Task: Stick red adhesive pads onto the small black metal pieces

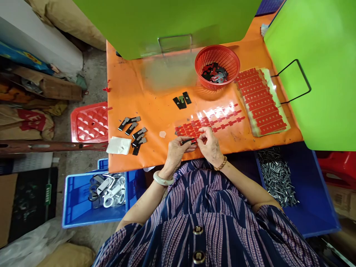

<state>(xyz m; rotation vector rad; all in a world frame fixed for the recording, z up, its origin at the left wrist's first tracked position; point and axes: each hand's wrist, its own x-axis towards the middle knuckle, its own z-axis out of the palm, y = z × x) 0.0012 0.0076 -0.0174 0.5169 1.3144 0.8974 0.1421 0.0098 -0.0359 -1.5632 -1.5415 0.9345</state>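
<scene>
My left hand (178, 150) pinches a small black flat part (188, 141) at the near edge of the orange table (144, 96). My right hand (210, 144) is closed beside it, fingertips pressed on a red sticker at the part's end. Just beyond my fingers lies a clear sheet of red stickers (211, 120), partly used. A group of black-and-grey parts (133, 131) lies to the left. A few more black parts (182, 100) lie further back.
A red basket (217, 66) holding black parts stands at the back. A stack of full red sticker sheets (261, 100) lies right. Green panels (314, 70) wall the back and right. Blue bins hold metal clips (111, 189) and metal pins (276, 178). White paper (119, 145) lies left.
</scene>
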